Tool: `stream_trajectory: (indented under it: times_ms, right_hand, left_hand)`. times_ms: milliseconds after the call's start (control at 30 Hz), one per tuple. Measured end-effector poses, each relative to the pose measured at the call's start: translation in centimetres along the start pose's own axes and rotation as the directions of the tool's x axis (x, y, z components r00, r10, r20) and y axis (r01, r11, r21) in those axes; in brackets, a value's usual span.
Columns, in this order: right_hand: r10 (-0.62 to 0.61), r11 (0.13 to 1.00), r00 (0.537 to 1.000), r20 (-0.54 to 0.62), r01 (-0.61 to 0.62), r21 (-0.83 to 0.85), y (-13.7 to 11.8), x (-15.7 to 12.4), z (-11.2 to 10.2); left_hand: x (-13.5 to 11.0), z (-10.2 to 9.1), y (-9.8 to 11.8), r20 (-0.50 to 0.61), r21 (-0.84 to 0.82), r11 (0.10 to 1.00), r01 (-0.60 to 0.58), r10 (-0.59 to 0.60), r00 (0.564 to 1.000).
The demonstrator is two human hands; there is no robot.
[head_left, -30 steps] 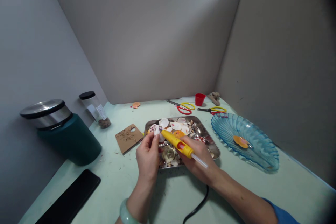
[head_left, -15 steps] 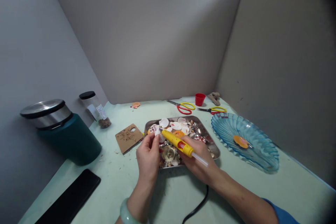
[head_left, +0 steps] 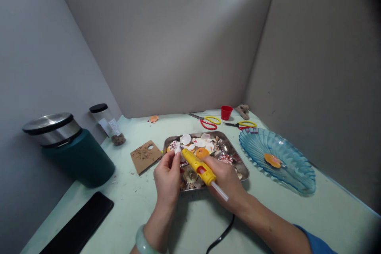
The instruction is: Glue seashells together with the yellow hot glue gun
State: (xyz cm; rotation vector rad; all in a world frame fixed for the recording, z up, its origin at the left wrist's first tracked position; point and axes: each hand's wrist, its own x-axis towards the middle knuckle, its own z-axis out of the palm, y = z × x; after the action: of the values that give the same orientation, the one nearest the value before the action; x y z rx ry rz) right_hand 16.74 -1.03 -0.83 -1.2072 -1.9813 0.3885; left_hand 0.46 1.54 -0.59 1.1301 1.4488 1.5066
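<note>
My right hand (head_left: 228, 182) grips a yellow glue gun (head_left: 199, 164) with a clear glue stick out of its back and a black cord trailing toward me. Its nozzle points at a small pale shell (head_left: 177, 149) that my left hand (head_left: 167, 177) pinches by the fingertips. Both hands hover over the near left part of a metal tray (head_left: 244, 168) filled with several seashells.
A blue glass dish (head_left: 279, 158) with an orange shell stands right of the tray. Two scissors (head_left: 208, 121) and a red cup (head_left: 226, 112) lie behind it. At left are a cardboard piece (head_left: 145, 156), a jar (head_left: 108, 124), a teal bin (head_left: 71, 151) and a black phone (head_left: 79, 224).
The glue gun has swung slightly left and its back end dropped a little, nozzle staying near the shell. My left hand has hardly moved.
</note>
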Motion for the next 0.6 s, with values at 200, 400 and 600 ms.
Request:
stream_trajectory:
  times_ms: [200, 400, 600]
  right_hand:
    - [0.034, 0.999, 0.998, -0.054, -0.033, 0.021, 0.18, 0.29, -0.04]
    - [0.001, 1.000, 1.000, -0.018, -0.001, 0.027, 0.42, 0.17, 0.03]
    - [-0.010, 0.999, 1.000, -0.006, 0.011, 0.039, 0.47, 0.09, 0.12]
  left_hand:
    - [-0.03, 0.01, 0.19, -0.014, -0.046, 0.999, 0.005, -0.006, 1.000]
    - [-0.05, 0.06, 0.40, -0.010, -0.074, 0.997, 0.007, -0.008, 1.000]
    - [-0.05, 0.05, 0.25, -0.007, -0.093, 0.995, 0.017, -0.017, 1.000]
